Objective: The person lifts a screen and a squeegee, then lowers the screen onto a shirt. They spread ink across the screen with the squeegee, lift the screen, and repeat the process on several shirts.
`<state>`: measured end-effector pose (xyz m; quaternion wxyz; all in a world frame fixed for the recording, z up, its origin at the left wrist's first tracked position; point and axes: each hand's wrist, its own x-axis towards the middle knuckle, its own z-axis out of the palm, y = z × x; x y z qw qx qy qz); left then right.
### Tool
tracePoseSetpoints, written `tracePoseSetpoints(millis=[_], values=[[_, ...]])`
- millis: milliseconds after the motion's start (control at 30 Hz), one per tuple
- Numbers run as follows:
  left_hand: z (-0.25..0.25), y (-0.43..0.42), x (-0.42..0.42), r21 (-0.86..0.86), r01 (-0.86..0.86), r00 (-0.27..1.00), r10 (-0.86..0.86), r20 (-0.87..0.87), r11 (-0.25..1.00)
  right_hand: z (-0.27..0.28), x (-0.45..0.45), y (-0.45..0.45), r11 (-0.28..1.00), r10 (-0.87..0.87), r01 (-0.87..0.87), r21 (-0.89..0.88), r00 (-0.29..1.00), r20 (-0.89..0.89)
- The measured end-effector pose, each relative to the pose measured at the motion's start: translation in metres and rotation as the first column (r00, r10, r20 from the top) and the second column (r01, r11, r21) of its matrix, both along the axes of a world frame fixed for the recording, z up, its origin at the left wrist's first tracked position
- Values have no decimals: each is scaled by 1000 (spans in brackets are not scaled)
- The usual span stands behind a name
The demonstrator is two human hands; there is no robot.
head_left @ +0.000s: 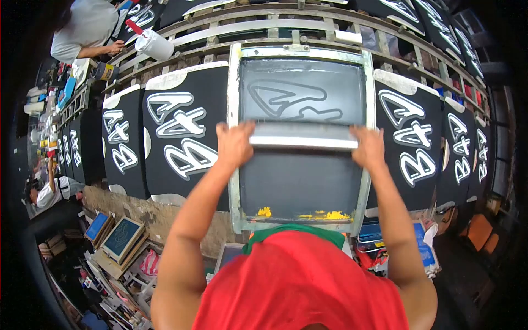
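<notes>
My left hand (235, 146) grips the left end of a wide metal squeegee (302, 136), and my right hand (368, 147) grips its right end. The squeegee lies level across the mesh of a printing screen (300, 181), about halfway along it. Above the bar, dark outlined lettering shows through the mesh; the part under the bar is hidden. Yellow smears mark the near end of the screen. To the left lies a black shirt panel (217, 110) with white and grey lettering, and to the right another printed black panel (410, 126).
More printed black panels (122, 137) line the long table on both sides. A white bucket (155, 45) with a red handle stands on the wooden rack (220, 34). One person (91, 30) is at the upper left, another (52, 191) at the far left. Framed screens (122, 239) lean below.
</notes>
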<state>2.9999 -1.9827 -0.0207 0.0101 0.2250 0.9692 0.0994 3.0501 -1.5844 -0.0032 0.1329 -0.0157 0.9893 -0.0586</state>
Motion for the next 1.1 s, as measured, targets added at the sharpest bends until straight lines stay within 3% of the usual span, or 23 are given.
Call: tracePoseSetpoints(millis=[133, 233, 267, 367, 467, 567, 600, 667, 767, 833, 900, 933, 967, 1100], values=[[9, -27, 149, -16, 40, 977, -36, 211, 999, 9, 151, -13, 991, -17, 26, -129, 998, 64], [23, -32, 180, 1, 34, 940, -33, 341, 999, 13, 189, -19, 986, -18, 48, -159, 982, 189], [20, -31, 167, -14, 68, 948, -60, 313, 998, 6, 185, -15, 986, -11, 44, -164, 980, 197], [-5, -11, 72, -112, 14, 985, 6, 171, 994, -1, 82, -2, 996, -8, 20, -86, 991, 136], [-4, 23, -66, -174, -22, 1000, 22, -3, 984, -30, -60, 25, 997, 6, -22, -77, 981, -194], [-13, 42, -171, -178, -97, 994, 85, -70, 979, -38, -173, 43, 998, -37, 22, -65, 967, -251], [-13, 46, -188, -166, -138, 988, 124, -92, 976, -13, -191, 34, 999, -41, 44, 12, 987, -157], [-7, 49, -189, -174, -131, 991, 124, -49, 976, -18, -194, 40, 999, -37, 40, 22, 990, -136], [-7, 35, -124, -211, -91, 993, 105, 55, 973, -8, -129, 34, 995, -58, 58, -78, 998, -8], [-6, 19, -52, -158, -37, 993, 54, 101, 987, 0, -54, 22, 999, -12, 15, -31, 998, 67], [2, 11, 33, -257, -31, 972, 89, 218, 966, 12, 32, 6, 1000, -13, 17, -26, 988, 157], [6, 6, 77, -239, -86, 937, 160, 311, 967, 13, 73, 2, 996, -23, 39, -80, 982, 188], [-2, -9, 118, -159, 1, 961, 43, 274, 987, 13, 115, -4, 995, -36, 53, -90, 982, 188], [20, -18, 195, -32, 2, 948, 8, 318, 999, 25, 202, -16, 979, -67, 107, -172, 972, 227]])
